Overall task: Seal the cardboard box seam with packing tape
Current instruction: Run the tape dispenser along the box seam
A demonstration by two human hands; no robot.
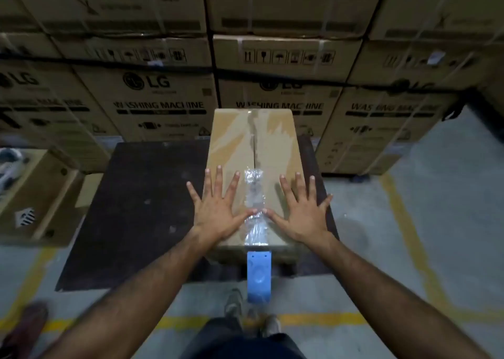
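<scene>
A cardboard box lies lengthwise on a dark desk, its long axis running from 6 o'clock toward 12 o'clock. Both hands lie flat on its near half with fingers spread wide, gripping nothing: the left hand at 9 o'clock of the centre seam, the right hand at 3 o'clock of it. The two thumbs point inward and their tips press on a crinkled strip of clear packing tape that covers the near part of the seam; toward 12 o'clock the seam is bare for a stretch, with older shiny tape at the far end. At 6 o'clock of the box a blue tape dispenser hangs off the near edge, joined to the strip. Stacked washing machine cartons fill the background at 12 o'clock, and an open carton stands on the floor at 9 o'clock of the desk.
</scene>
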